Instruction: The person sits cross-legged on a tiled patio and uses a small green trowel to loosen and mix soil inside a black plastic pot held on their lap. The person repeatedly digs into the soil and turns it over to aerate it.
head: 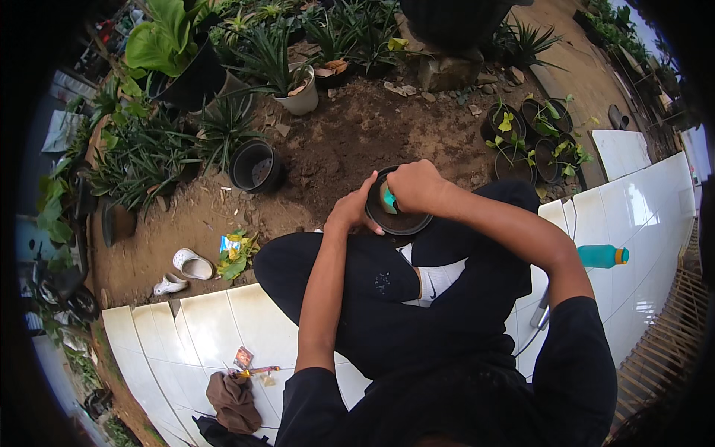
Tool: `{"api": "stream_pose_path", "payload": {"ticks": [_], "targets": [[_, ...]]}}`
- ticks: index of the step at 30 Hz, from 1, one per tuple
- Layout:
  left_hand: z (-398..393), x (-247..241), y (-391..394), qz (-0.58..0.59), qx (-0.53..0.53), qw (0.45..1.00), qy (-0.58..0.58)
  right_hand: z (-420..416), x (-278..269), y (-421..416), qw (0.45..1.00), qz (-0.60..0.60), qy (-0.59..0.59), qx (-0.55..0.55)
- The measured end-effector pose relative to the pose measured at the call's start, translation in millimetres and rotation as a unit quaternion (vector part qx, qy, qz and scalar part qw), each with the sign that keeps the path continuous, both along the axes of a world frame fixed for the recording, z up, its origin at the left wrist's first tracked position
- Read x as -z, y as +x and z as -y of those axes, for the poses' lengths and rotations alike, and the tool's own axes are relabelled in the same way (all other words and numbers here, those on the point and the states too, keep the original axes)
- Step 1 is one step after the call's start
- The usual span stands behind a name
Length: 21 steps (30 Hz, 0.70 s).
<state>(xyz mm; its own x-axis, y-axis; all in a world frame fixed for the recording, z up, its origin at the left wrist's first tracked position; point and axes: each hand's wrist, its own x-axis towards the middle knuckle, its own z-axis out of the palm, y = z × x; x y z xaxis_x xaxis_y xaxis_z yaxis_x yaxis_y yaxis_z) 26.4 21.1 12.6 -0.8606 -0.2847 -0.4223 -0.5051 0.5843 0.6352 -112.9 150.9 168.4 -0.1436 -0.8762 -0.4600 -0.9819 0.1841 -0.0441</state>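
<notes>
A round black plastic plant pot (pixel 403 224) with dark soil in it stands on the ground in front of my crossed legs. My left hand (pixel 353 207) grips the pot's left rim, fingers and thumb spread along its wall. Over the pot, my right hand (pixel 414 187) is closed on a green and beige tool (pixel 389 200), which reaches into the pot; its lower end and exact kind cannot be made out. Loose dark soil (pixel 329 162) lies on the ground beyond the pot.
An empty black pot (pixel 254 166) lies tilted at the left, below a white potted plant (pixel 299 98). Several small pots with seedlings (pixel 503 125) stand at the right. White clogs (pixel 192 264) rest on the ground; a teal bottle (pixel 600 256) and brown cloth (pixel 233 402) lie on white tiles.
</notes>
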Motion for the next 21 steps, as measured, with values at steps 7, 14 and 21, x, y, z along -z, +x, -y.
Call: {"api": "stream_pose_path", "payload": {"ticks": [7,14,21], "targets": [[-2,0,-7,0.022,-0.003,0.999,0.027,-7,28,-13,0.999,-0.022,0.017,-0.019],[1,6,-9,0.020,-0.008,0.994,0.103,-14,49,-4,0.997,-0.016,-0.054,-0.057],[1,16,-7,0.021,-0.005,0.992,0.125,-8,23,-14,0.998,-0.046,0.010,-0.048]]}}
